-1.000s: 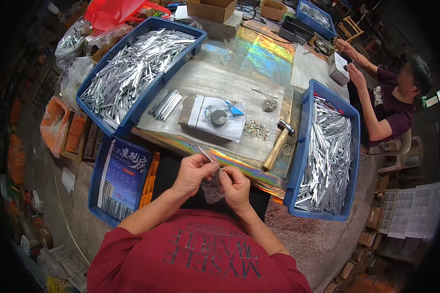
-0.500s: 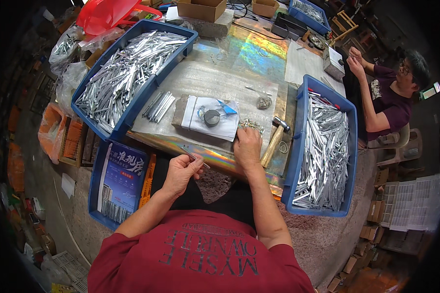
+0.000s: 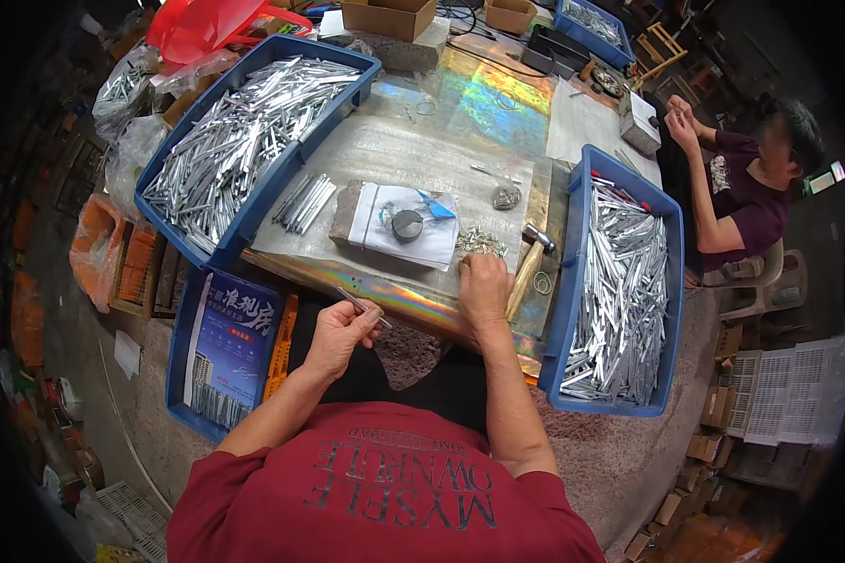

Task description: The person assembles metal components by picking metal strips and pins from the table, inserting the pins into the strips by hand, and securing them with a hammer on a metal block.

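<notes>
My left hand (image 3: 344,333) is closed around a slim silvery metal strip (image 3: 350,300), held slantwise just off the table's near edge. My right hand (image 3: 484,289) rests with curled fingers at the near side of a small heap of tiny brass-coloured and silvery parts (image 3: 482,242); its fingertips are mostly hidden, so anything pinched there is too small to name. Between the hands and a little farther off lies a block wrapped in white paper (image 3: 366,214) with a dark round piece (image 3: 407,225) on top. A bundle of metal strips (image 3: 304,204) lies left of it.
Blue bins full of metal strips stand at left (image 3: 253,141) and right (image 3: 620,291). A hammer (image 3: 524,281) lies by the right bin. A lower blue bin (image 3: 183,375) holds a printed sheet. A co-worker (image 3: 756,192) sits at far right, both hands raised.
My right hand has drawn back slightly toward me, baring more of the heap of small parts. My left hand has shifted a little left and down with the metal strip.
</notes>
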Demonstrator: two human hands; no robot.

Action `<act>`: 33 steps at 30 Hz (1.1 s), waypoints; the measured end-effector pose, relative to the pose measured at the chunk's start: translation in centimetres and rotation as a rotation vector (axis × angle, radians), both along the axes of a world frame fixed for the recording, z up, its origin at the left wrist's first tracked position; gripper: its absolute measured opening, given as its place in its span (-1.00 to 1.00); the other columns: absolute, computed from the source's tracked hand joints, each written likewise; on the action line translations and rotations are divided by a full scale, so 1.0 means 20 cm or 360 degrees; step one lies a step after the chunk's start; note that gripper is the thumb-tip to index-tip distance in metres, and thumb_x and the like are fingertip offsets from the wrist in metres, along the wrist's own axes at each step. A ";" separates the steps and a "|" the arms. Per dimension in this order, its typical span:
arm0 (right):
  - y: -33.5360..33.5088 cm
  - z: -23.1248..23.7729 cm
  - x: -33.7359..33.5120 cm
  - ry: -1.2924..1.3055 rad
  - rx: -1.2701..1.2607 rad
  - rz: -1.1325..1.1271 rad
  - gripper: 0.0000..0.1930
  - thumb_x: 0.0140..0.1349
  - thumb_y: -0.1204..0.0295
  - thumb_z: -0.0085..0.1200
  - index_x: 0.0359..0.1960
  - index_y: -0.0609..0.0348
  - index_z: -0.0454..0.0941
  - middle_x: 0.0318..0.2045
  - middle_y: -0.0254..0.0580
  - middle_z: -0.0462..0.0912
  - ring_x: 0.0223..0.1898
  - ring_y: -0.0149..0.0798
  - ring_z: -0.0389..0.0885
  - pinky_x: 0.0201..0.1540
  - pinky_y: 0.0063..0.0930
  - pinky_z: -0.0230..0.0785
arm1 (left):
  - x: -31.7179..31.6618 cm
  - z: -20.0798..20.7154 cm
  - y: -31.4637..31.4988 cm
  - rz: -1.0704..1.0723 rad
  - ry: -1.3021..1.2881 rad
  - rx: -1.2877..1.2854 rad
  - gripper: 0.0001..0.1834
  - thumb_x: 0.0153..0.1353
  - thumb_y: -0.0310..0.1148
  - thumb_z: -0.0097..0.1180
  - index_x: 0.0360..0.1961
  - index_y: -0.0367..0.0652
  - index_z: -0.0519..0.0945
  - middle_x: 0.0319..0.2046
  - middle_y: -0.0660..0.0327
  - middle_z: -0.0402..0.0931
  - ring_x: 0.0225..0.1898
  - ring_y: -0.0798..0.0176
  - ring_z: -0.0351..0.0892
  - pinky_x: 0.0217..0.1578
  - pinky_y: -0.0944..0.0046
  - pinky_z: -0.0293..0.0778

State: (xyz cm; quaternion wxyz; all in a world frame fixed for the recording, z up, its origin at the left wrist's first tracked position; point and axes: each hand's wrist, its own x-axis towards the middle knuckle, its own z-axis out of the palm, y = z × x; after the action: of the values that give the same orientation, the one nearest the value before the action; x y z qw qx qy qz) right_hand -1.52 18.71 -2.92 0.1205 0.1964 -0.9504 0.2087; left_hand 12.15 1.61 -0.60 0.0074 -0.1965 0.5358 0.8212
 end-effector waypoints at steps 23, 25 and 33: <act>-0.08 0.00 -0.03 0.0043 0.0191 0.0062 -0.96 -0.13 0.49 -0.11 -0.57 0.13 0.38 -0.51 -0.17 0.42 -0.36 -0.12 0.35 -0.34 -0.22 0.10 | 0.01 -0.01 0.00 -0.0093 -0.0011 -0.0004 -0.83 0.06 -0.33 0.02 -0.39 -0.21 0.45 -0.54 0.30 0.45 -0.55 0.53 0.37 -0.61 0.60 0.28; -0.09 0.02 -0.03 0.0020 0.0296 0.0103 -0.94 -0.15 0.52 -0.14 -0.58 0.13 0.38 -0.52 -0.16 0.42 -0.36 -0.12 0.35 -0.35 -0.24 0.09 | 0.01 -0.01 0.00 -0.0105 -0.0002 -0.0001 -0.83 0.06 -0.33 0.02 -0.39 -0.21 0.45 -0.54 0.30 0.45 -0.55 0.53 0.38 -0.61 0.60 0.28; -0.02 0.01 0.00 0.0032 0.0183 -0.0005 -0.95 -0.11 0.45 -0.06 -0.57 0.11 0.38 -0.51 -0.19 0.42 -0.37 -0.13 0.35 -0.36 -0.22 0.10 | 0.02 -0.03 -0.01 -0.0091 -0.0041 0.0001 -0.83 0.06 -0.33 0.02 -0.39 -0.20 0.46 -0.56 0.32 0.43 -0.55 0.53 0.37 -0.60 0.59 0.28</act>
State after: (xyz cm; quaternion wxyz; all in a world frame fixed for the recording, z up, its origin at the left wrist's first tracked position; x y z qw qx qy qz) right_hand -1.61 18.36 -2.64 0.1191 0.2035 -0.9599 0.1516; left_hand 12.52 1.42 -1.10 0.0377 -0.1915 0.5408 0.8182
